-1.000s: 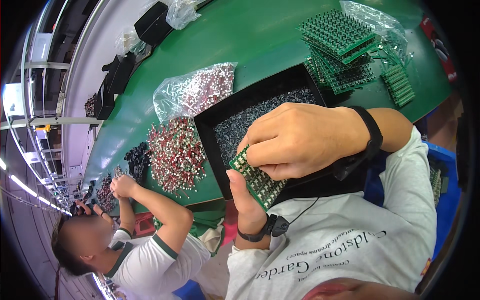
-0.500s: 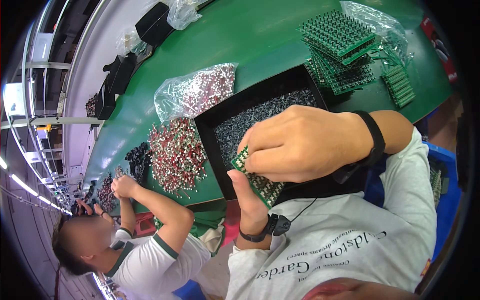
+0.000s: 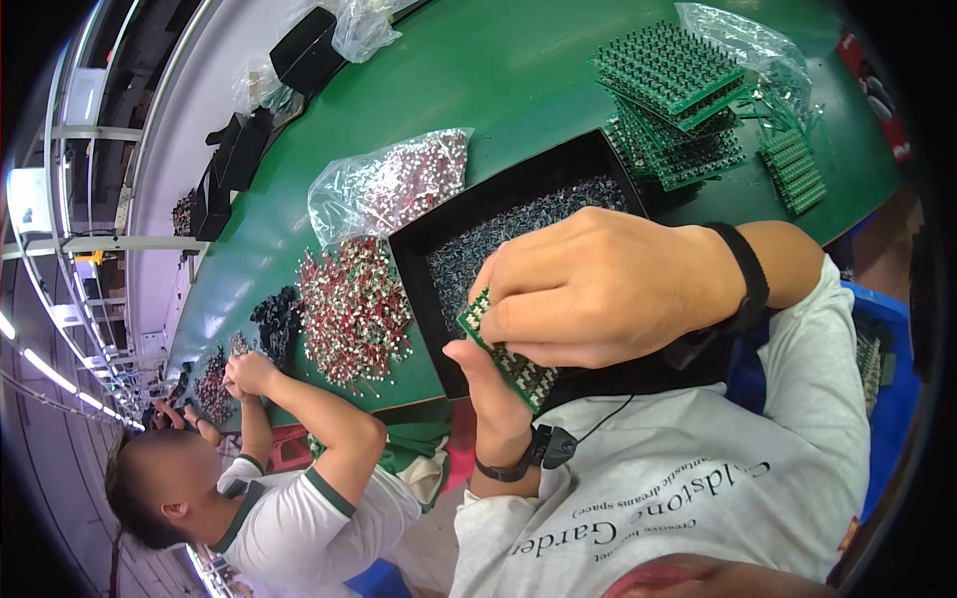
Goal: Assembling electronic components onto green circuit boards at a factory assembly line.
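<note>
My left hand [image 3: 495, 401] grips a narrow green circuit board [image 3: 525, 381] lined with rows of small pale parts. Its thumb shows beside the board's lower left edge, while most of its fingers are hidden. Over the top of the board lies my right hand [image 3: 603, 284], fingers bent and closed against the pale parts. Whatever its fingertips pinch is covered by the hand. Both hands are above the near side of a black tray [image 3: 423, 314], which holds a mass of small dark parts [image 3: 498, 221].
Left of the tray lie a heap of red-wired white connectors [image 3: 351, 309] and a clear bag [image 3: 334, 194]. Stacked green boards [image 3: 673, 70] and another panel [image 3: 795, 171] stand far right. A co-worker [image 3: 289, 498] sits at the left; a blue bin [image 3: 887, 399] is at right.
My left thumb and the board have shifted very slightly left. My right hand keeps nearly the same place over the board.
</note>
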The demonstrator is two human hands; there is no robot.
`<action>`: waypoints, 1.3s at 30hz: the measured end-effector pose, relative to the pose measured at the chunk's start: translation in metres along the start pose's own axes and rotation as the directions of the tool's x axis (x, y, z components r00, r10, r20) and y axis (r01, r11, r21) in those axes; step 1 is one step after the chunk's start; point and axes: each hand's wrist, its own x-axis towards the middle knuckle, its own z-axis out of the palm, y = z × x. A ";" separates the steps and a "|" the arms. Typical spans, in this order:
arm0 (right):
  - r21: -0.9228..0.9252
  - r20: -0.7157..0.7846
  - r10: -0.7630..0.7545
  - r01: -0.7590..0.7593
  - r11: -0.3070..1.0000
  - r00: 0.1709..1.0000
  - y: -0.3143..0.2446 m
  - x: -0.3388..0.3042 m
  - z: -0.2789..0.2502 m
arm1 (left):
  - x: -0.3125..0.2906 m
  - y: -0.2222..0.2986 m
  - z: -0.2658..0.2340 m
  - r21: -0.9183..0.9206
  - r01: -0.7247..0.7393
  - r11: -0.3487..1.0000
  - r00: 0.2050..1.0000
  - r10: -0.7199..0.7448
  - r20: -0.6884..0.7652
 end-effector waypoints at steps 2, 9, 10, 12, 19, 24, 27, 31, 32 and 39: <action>0.035 0.014 -0.020 0.019 0.999 1.000 0.000 0.000 0.004 | -0.003 0.002 0.007 0.110 -0.018 0.994 0.999 0.022 -0.037; 0.010 -0.040 -0.061 0.062 0.998 0.997 0.002 0.002 -0.008 | 0.001 0.005 0.002 -0.036 0.062 0.997 0.992 -0.065 -0.106; -0.052 -0.020 -0.018 0.017 0.999 1.000 0.002 0.002 -0.013 | 0.002 0.003 -0.003 -0.037 0.059 0.998 0.992 -0.063 -0.108; -0.115 -0.003 0.024 -0.024 0.993 1.000 0.004 0.001 -0.017 | 0.003 -0.003 -0.015 -0.154 0.027 0.988 0.999 -0.033 -0.039; -0.229 0.208 0.148 -0.099 0.968 0.967 0.011 -0.001 -0.018 | 0.006 -0.004 -0.011 -0.476 -0.038 0.879 0.995 -0.011 -0.099; -0.173 0.189 0.047 -0.014 0.985 0.981 0.013 -0.002 -0.003 | 0.007 -0.006 -0.010 -0.428 -0.093 0.899 0.984 0.016 -0.178; -0.153 0.216 0.048 -0.015 0.988 0.975 0.011 -0.001 -0.004 | 0.005 -0.008 -0.013 -0.421 -0.094 0.902 0.989 0.035 -0.145; -0.064 0.202 0.048 -0.036 0.997 0.978 0.015 0.000 -0.006 | 0.007 -0.008 -0.016 -0.426 -0.107 0.898 0.990 0.057 -0.129; -0.063 0.204 0.048 -0.036 0.997 0.978 0.014 0.000 -0.009 | 0.007 -0.007 -0.015 -0.459 -0.106 0.882 0.987 0.038 -0.156; -0.089 0.048 0.032 -0.027 0.996 0.998 0.012 0.001 -0.003 | 0.006 -0.008 -0.011 -0.397 -0.102 0.912 0.987 0.042 -0.157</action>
